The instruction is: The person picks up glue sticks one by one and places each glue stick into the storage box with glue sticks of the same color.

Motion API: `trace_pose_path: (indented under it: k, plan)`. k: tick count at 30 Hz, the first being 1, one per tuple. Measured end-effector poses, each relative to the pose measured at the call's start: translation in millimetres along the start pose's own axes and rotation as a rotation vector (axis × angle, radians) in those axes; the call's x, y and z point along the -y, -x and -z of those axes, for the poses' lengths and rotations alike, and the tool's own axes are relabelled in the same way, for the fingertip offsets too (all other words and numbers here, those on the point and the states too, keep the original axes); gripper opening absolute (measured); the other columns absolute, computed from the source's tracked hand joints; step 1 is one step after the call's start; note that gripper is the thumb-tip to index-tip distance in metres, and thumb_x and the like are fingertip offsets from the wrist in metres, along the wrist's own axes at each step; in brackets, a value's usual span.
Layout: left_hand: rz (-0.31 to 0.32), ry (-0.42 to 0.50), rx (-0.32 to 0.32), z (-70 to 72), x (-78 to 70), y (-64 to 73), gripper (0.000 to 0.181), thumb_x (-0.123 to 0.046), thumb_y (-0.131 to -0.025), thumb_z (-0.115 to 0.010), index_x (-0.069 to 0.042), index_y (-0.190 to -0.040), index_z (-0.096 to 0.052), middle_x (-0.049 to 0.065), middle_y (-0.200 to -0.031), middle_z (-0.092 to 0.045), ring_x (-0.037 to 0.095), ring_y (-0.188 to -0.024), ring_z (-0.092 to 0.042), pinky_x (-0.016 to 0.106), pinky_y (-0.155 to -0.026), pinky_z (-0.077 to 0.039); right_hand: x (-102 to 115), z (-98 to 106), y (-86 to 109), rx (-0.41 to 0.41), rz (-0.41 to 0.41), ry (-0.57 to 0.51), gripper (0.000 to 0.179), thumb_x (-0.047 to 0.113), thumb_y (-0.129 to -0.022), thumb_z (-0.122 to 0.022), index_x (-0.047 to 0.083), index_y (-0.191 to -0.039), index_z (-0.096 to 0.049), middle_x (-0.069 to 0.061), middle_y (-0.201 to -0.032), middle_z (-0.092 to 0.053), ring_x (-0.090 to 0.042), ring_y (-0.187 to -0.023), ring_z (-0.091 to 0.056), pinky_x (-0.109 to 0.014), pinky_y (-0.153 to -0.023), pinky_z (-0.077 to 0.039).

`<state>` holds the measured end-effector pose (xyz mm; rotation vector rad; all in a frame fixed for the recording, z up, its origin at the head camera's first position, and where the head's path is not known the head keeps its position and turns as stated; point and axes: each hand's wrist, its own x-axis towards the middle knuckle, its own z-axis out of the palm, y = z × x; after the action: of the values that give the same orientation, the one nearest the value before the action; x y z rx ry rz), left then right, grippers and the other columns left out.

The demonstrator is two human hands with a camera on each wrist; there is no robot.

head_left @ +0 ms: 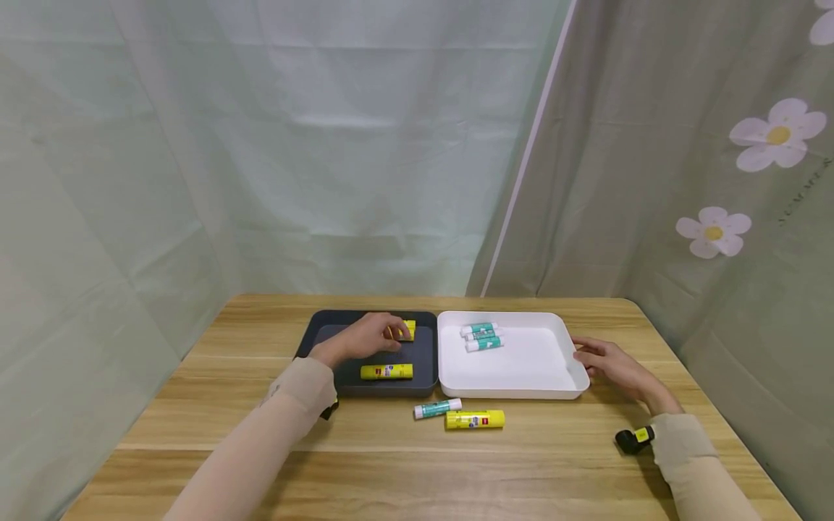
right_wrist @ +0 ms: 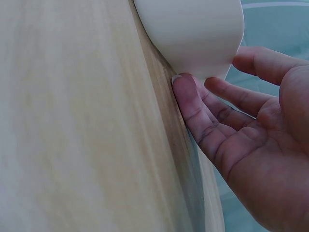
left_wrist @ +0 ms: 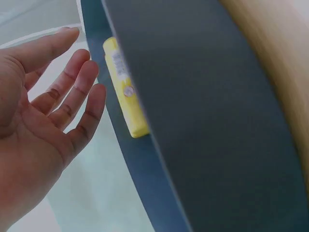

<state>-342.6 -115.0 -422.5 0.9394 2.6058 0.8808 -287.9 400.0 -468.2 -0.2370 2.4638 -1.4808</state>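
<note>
My left hand is over the dark tray, with its fingers loosely bent beside a yellow glue stick that they partly hide. No thing shows within that hand in the left wrist view. Nearer the tray's front lies another yellow glue stick. Against the right end of the white tray rests my right hand. Its fingers touch the outside of the end wall low down, and the thumb is higher up by it. Three teal-and-white glue sticks lie in the white tray.
In front of the trays, a teal-and-white glue stick and a yellow glue stick lie on the wooden table. The two trays stand side by side. Curtains hang behind and beside the table.
</note>
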Motion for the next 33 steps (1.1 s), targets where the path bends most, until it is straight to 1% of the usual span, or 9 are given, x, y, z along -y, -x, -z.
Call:
trace_pose_path:
  k: [5,10,13,15,20,23,25,28,33]
  plan:
    - [-0.032,0.060,-0.024,-3.4,-10.1,7.2,0.021,-0.004,-0.101,-0.066,-0.007,-0.122,-0.073,0.018,-0.121,-0.068,0.024,-0.105,-0.065,0.043,-0.090,-0.056,0,1,-1.5,0.002,-0.006,0.002,0.067,0.024,-0.108,-0.057,-0.013,-0.157,-0.029,-0.033,-0.142,-0.051,-0.016,-0.105,-0.062,-0.026,-0.085,-0.055]
    - [-0.076,0.113,-0.058,-5.9,-20.4,13.9,0.019,-0.009,-0.102,-0.067,-0.013,-0.120,-0.073,0.015,-0.121,-0.068,0.021,-0.106,-0.064,0.041,-0.091,-0.054,-1,2,-2.6,0.006,0.001,-0.002,0.068,0.024,-0.108,-0.057,-0.013,-0.157,-0.028,-0.035,-0.142,-0.051,-0.016,-0.104,-0.062,-0.026,-0.085,-0.055]
    - [-0.109,0.129,-0.073,-7.5,-26.0,17.0,0.020,-0.010,-0.102,-0.067,-0.011,-0.122,-0.072,0.014,-0.120,-0.068,0.021,-0.106,-0.064,0.041,-0.092,-0.054,-1,2,-2.4,0.005,0.004,-0.003,0.068,0.024,-0.108,-0.057,-0.013,-0.157,-0.028,-0.034,-0.142,-0.051,-0.015,-0.104,-0.062,-0.026,-0.085,-0.055]
    - [-0.123,0.130,-0.081,-9.0,-29.9,19.2,0.021,-0.010,-0.102,-0.067,-0.010,-0.122,-0.072,0.012,-0.117,-0.069,0.020,-0.105,-0.064,0.041,-0.093,-0.054,-1,2,-2.0,0.007,0.005,-0.005,0.068,0.024,-0.108,-0.057,-0.013,-0.157,-0.028,-0.034,-0.142,-0.051,-0.014,-0.104,-0.062,-0.026,-0.085,-0.055]
    - [-0.108,0.160,-0.070,-14.8,-41.5,24.3,0.021,-0.010,-0.102,-0.067,-0.012,-0.122,-0.072,0.000,-0.112,-0.069,0.015,-0.101,-0.065,0.036,-0.091,-0.055,-2,1,-0.9,0.012,0.005,-0.007,0.068,0.023,-0.108,-0.057,-0.013,-0.157,-0.027,-0.033,-0.142,-0.051,-0.015,-0.104,-0.061,-0.026,-0.085,-0.054]
    - [-0.124,0.187,-0.061,-19.4,-49.1,26.8,0.021,-0.009,-0.102,-0.068,-0.011,-0.122,-0.071,0.004,-0.112,-0.070,0.015,-0.100,-0.066,0.035,-0.089,-0.055,-3,1,-0.3,0.014,0.004,-0.007,0.068,0.024,-0.108,-0.057,-0.013,-0.157,-0.028,-0.033,-0.142,-0.051,-0.015,-0.105,-0.061,-0.026,-0.086,-0.054]
    - [-0.142,0.196,-0.055,-23.7,-53.7,28.5,0.021,-0.008,-0.101,-0.068,-0.009,-0.123,-0.071,0.008,-0.112,-0.070,0.015,-0.100,-0.066,0.036,-0.089,-0.055,-3,1,0.0,0.014,0.003,-0.003,0.068,0.025,-0.108,-0.058,-0.012,-0.157,-0.028,-0.033,-0.142,-0.050,-0.016,-0.105,-0.061,-0.027,-0.085,-0.054]
    - [-0.151,0.214,-0.044,-31.7,-60.2,30.9,0.023,-0.009,-0.101,-0.068,-0.010,-0.124,-0.070,0.013,-0.114,-0.070,0.015,-0.101,-0.065,0.037,-0.092,-0.054,-3,1,-0.1,0.013,0.000,-0.003,0.068,0.025,-0.108,-0.058,-0.012,-0.157,-0.028,-0.033,-0.143,-0.051,-0.016,-0.105,-0.061,-0.027,-0.085,-0.054]
    - [-0.150,0.236,-0.037,-44.5,-69.1,34.9,0.025,-0.011,-0.101,-0.070,-0.015,-0.125,-0.070,0.012,-0.116,-0.069,0.015,-0.103,-0.064,0.034,-0.090,-0.054,-2,1,-1.4,0.011,0.003,-0.007,0.068,0.024,-0.108,-0.058,-0.012,-0.157,-0.029,-0.033,-0.142,-0.051,-0.015,-0.104,-0.061,-0.027,-0.085,-0.054]
